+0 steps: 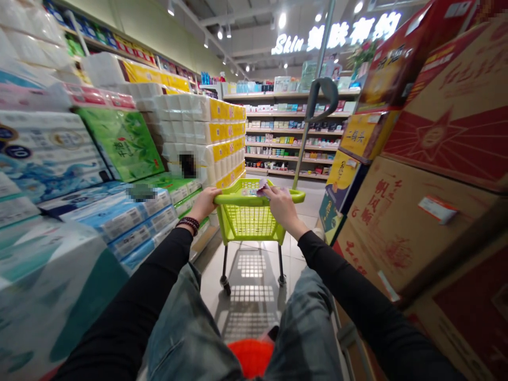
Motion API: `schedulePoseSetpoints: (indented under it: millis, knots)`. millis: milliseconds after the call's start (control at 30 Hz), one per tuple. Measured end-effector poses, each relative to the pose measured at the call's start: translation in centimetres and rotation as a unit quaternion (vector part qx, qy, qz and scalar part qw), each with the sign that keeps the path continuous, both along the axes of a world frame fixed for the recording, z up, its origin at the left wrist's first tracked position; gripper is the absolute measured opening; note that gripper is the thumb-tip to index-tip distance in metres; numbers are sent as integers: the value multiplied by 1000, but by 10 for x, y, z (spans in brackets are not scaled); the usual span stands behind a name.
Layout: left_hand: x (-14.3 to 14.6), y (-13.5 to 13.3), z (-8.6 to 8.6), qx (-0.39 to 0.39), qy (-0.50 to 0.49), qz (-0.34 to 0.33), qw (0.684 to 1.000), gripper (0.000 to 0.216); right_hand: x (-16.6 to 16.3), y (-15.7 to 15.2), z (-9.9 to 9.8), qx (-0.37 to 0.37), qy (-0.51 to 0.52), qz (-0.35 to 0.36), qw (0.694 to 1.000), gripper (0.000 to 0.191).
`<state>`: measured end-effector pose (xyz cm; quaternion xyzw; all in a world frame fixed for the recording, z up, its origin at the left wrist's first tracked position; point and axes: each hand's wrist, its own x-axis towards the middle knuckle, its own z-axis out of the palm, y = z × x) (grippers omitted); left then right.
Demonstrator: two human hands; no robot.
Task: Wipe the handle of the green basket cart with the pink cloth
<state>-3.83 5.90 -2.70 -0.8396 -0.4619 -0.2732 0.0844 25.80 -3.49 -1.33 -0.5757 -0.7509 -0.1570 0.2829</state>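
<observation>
A lime-green shopping cart (251, 219) stands on the tiled floor ahead of me in a store aisle. My left hand (204, 203) is wrapped round the left end of its handle bar (238, 199). My right hand (280, 203) grips the right part of the same bar and also pinches a small pale paper or packet (262, 187) against it. Both arms wear black sleeves; a dark bead bracelet (189, 223) sits on my left wrist. The basket looks empty through its mesh.
Stacked packs of toilet paper and tissue (119, 211) line the left side. Large red and brown cardboard cartons (416, 211) crowd the right. Shelves of small goods (286, 143) close the far end. A grey pole with a hook (313, 106) rises beyond the cart.
</observation>
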Motion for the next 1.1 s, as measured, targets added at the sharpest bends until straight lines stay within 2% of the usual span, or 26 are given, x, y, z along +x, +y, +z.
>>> schedulePoseSetpoints:
  millis: [100,167,233,300,400,467,533,667,733,800,867,967,1033,1100]
  knots:
    - [-4,-2,3,-1,16,12,1000,20,26,-3,-7,20,16,-39,999,44]
    - [4,-8,5,3,31,35,999,21,31,0,-7,19,41,-67,997,42]
    - [22,-16,6,16,52,58,997,25,23,3,-6,10,63,-86,994,42]
    - [44,-24,7,53,66,43,995,35,5,6,-5,9,74,-94,993,43]
    - [68,-29,5,47,53,60,996,38,-14,6,-8,22,58,-70,996,47]
    - [70,-28,3,36,42,62,997,40,-9,3,-10,19,38,-46,998,49]
    - [63,-25,2,29,39,45,998,43,13,2,-8,5,35,-45,998,48]
    - [52,-23,1,23,41,24,999,46,65,9,8,-31,88,-99,991,43]
    - [54,-25,2,20,43,28,998,48,70,13,17,-59,103,-127,985,40]
    - [58,-27,3,14,47,36,998,49,54,15,20,-80,103,-140,982,40]
    - [61,-27,3,7,49,44,998,49,23,15,13,-72,95,-122,985,44]
    - [57,-25,5,7,45,44,998,48,-16,12,-14,8,44,-56,997,52]
    - [50,-23,5,12,40,36,998,48,-18,12,-36,52,11,0,999,56]
    - [44,-21,5,15,35,28,999,47,3,15,-53,75,-8,43,996,56]
